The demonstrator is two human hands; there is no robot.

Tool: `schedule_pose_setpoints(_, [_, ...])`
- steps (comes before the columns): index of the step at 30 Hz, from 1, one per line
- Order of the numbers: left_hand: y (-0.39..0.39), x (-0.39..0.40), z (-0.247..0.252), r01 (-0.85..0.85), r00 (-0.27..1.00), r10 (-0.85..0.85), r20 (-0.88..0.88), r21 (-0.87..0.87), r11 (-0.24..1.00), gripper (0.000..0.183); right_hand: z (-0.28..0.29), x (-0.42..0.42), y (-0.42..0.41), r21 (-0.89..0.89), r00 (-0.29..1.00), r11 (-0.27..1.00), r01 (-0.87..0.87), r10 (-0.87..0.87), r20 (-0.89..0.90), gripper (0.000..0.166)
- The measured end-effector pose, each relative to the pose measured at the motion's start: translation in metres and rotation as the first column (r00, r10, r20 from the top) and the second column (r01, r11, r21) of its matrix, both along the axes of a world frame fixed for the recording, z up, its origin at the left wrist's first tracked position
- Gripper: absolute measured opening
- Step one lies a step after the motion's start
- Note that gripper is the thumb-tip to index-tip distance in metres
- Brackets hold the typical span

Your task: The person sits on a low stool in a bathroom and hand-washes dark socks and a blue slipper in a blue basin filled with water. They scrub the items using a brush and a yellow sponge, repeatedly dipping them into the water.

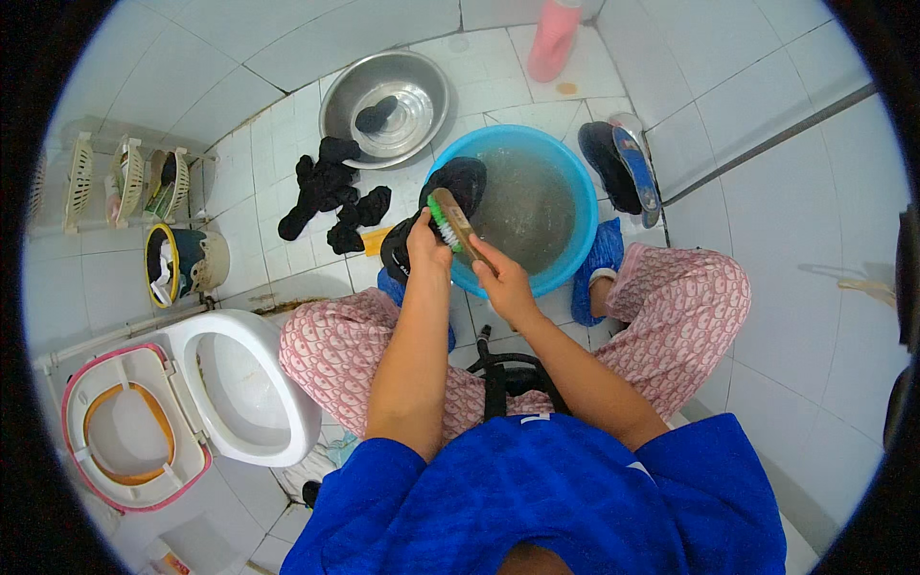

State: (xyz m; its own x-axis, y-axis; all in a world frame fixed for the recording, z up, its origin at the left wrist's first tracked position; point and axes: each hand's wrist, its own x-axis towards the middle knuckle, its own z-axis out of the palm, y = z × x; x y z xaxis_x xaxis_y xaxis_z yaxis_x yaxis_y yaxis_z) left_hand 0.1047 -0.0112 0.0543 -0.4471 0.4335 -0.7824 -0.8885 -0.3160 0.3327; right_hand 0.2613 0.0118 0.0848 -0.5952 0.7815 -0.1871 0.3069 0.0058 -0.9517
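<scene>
A wooden-backed scrub brush [460, 224] with green and white bristles is held by its handle in my right hand [503, 280]. Its bristles face my left hand [429, 248], which grips a black shoe [402, 248] at the near left rim of a blue plastic basin [591, 208]. Murky grey water fills the basin. Another black item [460, 183], perhaps part of the footwear, rests over the basin's left edge; where it joins the held shoe cannot be told. Several black socks [327, 180] lie on the tiles to the left.
A steel basin [334, 108] holding a dark item stands beyond. A pink bottle [553, 43] is at the back. Two insoles [611, 165] lie right of the blue basin. A yellow bar [375, 241] lies near the socks. A toilet [302, 402] and waste bin [215, 259] stand left.
</scene>
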Motion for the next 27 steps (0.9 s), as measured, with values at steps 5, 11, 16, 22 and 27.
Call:
schedule_pose_setpoints(5, [0.013, 0.032, 0.019, 0.114, 0.993, -0.114, 0.002, -0.054, 0.992, 0.030, -0.002, -0.025, 0.073, 0.231, 0.894, 0.970, 0.068, -0.162, 0.417, 0.036])
schedule_pose_setpoints(11, [-0.012, 0.002, -0.015, 0.095, 0.994, -0.096, 0.057, 0.006, 0.995, 0.029, 0.014, 0.011, 0.013, -0.114, 0.996, 0.993, -0.045, 0.053, 0.076, 0.039])
schedule_pose_setpoints(16, [-0.002, 0.018, 0.012, 0.139, 0.990, -0.141, -0.029, -0.059, 0.988, 0.031, -0.035, -0.003, 0.080, 0.284, 0.919, 0.957, 0.065, -0.168, 0.356, 0.041])
schedule_pose_setpoints(22, [-0.013, 0.019, 0.016, 0.093, 0.981, -0.097, 0.171, 0.031, 0.995, 0.034, -0.061, 0.026, 0.060, -0.131, 0.942, 0.953, 0.274, -0.239, 0.235, 0.048])
schedule_pose_setpoints(27, [0.002, 0.042, 0.029, 0.132, 0.961, -0.121, 0.248, -0.027, 0.991, 0.032, -0.040, 0.025, 0.021, -0.102, 0.918, 0.920, 0.378, -0.387, -0.087, 0.054])
